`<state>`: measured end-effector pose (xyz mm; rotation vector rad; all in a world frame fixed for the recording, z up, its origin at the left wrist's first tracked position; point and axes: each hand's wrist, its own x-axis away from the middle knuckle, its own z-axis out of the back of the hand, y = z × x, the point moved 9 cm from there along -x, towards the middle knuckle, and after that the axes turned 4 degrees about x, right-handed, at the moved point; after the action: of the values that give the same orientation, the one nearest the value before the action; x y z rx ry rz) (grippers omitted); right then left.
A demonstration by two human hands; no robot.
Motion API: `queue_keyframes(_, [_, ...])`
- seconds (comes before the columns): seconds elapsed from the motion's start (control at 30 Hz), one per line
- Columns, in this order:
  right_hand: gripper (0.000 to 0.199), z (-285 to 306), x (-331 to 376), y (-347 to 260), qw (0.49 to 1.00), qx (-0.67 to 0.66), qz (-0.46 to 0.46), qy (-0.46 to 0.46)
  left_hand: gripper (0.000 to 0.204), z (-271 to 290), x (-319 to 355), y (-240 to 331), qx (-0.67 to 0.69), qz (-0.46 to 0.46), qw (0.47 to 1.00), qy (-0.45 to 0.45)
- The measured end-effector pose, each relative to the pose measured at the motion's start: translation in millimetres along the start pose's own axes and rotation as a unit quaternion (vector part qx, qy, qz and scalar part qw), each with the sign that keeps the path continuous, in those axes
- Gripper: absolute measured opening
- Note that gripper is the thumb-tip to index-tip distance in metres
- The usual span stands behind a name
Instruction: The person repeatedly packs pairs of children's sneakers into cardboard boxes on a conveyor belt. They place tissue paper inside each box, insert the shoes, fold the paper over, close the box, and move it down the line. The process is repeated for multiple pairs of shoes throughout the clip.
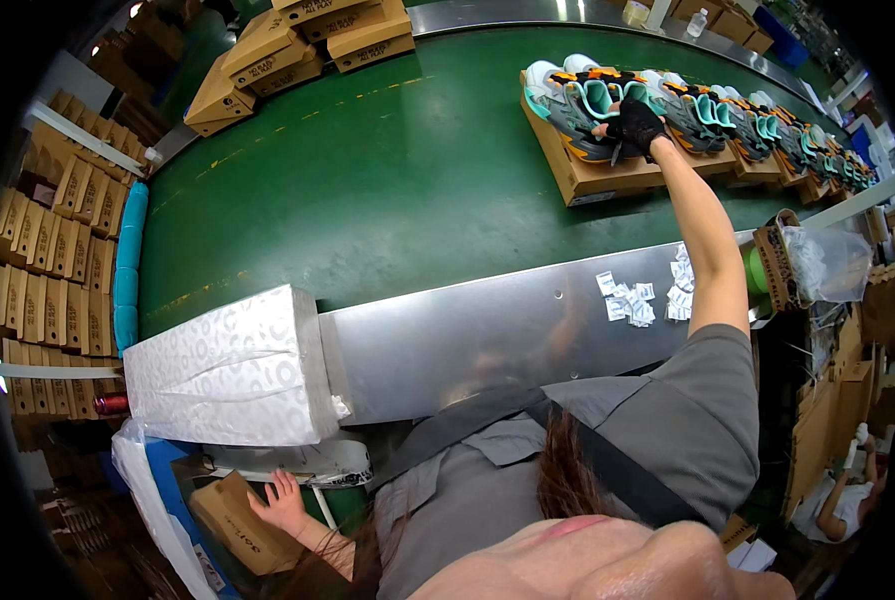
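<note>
My right hand (635, 126), in a black fingerless glove, reaches far out to the right. Its fingers are closed at the collar of a grey sneaker (573, 118) with mint lining and orange trim. That pair sits on a brown shoebox (582, 180) on the green conveyor belt. Down at the lower left, my bare left hand (285, 505) is open with fingers spread. Beside it, and possibly touching its fingertips, lies a brown cardboard box (242, 525) in a blue-sided container (172, 480).
More sneaker pairs (752, 130) on boxes line the belt (367, 180) rightward. Shoeboxes (267, 55) are piled at the far left. A stack of patterned white tissue paper (227, 370) lies beside the metal ledge (447, 340), which bears small white packets (629, 302). Shelved boxes (52, 235) stand left.
</note>
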<state>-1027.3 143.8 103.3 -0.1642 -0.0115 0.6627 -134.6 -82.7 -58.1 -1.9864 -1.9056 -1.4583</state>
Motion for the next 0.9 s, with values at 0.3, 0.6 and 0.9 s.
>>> queue_keyframes(0.3, [0.041, 81.7, 119.3, -98.6, 0.965, -0.185, 0.184, 0.002, 0.052, -158.0, -9.4, -97.6, -0.320, 0.001, 0.930, -0.178])
queue_keyframes(0.6, [0.040, -30.2, 266.0, -208.9, 0.843, -0.059, 0.534, 0.020, 0.035, -332.5, 163.6, -355.5, -0.544, -0.261, 0.487, -0.632])
queue_keyframes(0.9, [0.023, -77.8, 114.9, -127.1, 0.945, -0.084, 0.315, 0.018, 0.054, -290.7, 186.3, -438.2, -0.752, 0.013, 0.306, -0.584])
